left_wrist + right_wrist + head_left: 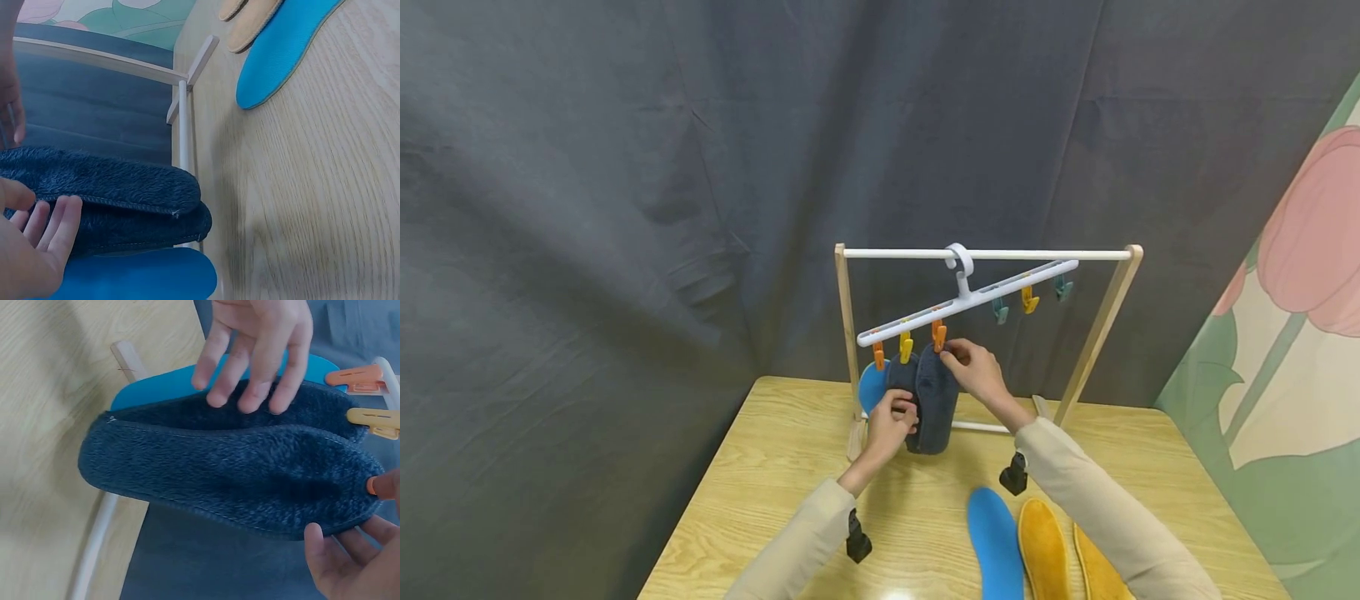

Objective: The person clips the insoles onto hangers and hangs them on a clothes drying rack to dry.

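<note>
A dark blue fuzzy insole [237, 475] hangs toe up from an orange clip [938, 335]. My right hand [976, 371] pinches its top edge beside that clip, the thumb at the clip's tip. Behind it and to the left, a matching dark insole [901, 377] hangs from a yellow clip [906, 347]. My left hand [892, 425] lies against this pair, its fingers loosely extended over the rear insole. Farther left, a bright blue insole [872, 387] is held by another orange clip [879, 357]. The white hanger [970, 302] slants down to the left.
A wooden rack [1097, 337] with a white top rod [1045, 255] carries the hanger. Three unused clips hang at its right end, including a yellow one [1029, 300]. On the table [737, 500] lie a blue insole [996, 542] and two orange-yellow ones [1043, 550]. Dark curtain stands behind.
</note>
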Motion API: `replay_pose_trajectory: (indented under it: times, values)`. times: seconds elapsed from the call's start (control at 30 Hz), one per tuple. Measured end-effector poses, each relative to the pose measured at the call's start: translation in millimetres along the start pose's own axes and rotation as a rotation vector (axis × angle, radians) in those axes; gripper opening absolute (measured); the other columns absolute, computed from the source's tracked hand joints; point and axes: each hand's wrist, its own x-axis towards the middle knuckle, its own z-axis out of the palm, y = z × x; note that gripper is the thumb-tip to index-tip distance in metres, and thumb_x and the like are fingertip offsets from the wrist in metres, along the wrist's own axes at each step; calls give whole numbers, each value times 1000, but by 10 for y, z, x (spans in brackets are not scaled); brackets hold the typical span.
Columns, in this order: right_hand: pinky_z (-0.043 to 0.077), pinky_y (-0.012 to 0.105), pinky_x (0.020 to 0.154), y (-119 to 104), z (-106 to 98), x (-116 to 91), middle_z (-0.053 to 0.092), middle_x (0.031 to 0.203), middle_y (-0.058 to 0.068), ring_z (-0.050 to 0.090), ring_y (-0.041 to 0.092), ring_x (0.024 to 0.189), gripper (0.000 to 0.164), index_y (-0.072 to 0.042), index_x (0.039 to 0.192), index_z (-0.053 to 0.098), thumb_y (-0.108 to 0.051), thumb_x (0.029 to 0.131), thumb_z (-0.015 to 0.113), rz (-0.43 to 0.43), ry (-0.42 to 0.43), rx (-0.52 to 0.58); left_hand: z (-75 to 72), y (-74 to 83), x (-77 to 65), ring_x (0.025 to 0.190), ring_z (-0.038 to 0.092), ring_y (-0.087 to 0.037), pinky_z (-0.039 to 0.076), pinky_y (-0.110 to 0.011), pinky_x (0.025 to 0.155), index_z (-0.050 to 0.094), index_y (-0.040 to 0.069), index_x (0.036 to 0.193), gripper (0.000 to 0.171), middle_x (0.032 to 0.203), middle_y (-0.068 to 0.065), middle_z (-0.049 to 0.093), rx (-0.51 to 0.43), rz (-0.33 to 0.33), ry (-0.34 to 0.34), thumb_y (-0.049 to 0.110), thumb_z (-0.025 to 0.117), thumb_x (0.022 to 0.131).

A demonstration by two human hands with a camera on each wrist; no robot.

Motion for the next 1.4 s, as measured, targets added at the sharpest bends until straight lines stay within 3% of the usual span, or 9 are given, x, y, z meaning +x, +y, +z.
replay_pose_trajectory:
  times: [0.13, 0.37, 0.53, 0.8, 1.23, 1.4]
  values:
    - [51, 50, 85, 91, 40, -27, 66, 116, 21, 64, 35, 103, 44, 2, 133, 57, -26, 99, 59, 43, -9, -16, -18, 58, -13, 83, 65, -50, 58, -50, 71, 55, -12, 120, 24, 97, -28, 61, -53, 20, -79, -3, 58, 97]
    - [50, 53, 88, 202, 101, -94, 65, 117, 23, 63, 37, 105, 46, 4, 136, 53, -23, 99, 59, 81, -32, -34, -49, 422, -64, 87, 61, -59, 57, -54, 73, 52, -19, 119, 26, 99, -37, 59, -111, 57, -147, -5, 56, 98]
    - [49, 54, 88, 271, 135, -132, 65, 117, 23, 62, 38, 105, 45, 4, 135, 54, -21, 98, 59, 91, -35, -35, -22, 454, -52, 85, 62, -57, 58, -52, 71, 53, -19, 117, 24, 99, -39, 59, -106, 73, -156, -6, 56, 97]
    - [50, 54, 87, 374, 190, -251, 65, 116, 23, 62, 39, 105, 40, 5, 132, 55, -16, 99, 59, 85, -54, 0, 4, 446, -57, 87, 60, -60, 54, -59, 74, 55, -14, 116, 21, 100, -41, 58, -127, 64, -185, -4, 57, 98]
    - [56, 47, 77, 743, 223, -439, 67, 105, 22, 66, 40, 94, 28, 8, 118, 63, -8, 95, 58, 41, -125, 23, 229, 577, -6, 87, 63, -56, 57, -51, 74, 54, -17, 117, 23, 101, -40, 60, -77, 105, -123, -3, 56, 99]
    - [56, 46, 75, 907, 241, -530, 69, 100, 18, 66, 37, 92, 24, 6, 113, 67, -7, 95, 59, 24, -163, 11, 348, 628, 6, 82, 69, -43, 58, -49, 73, 57, -13, 115, 20, 99, -37, 62, -35, 116, -94, -3, 57, 98]
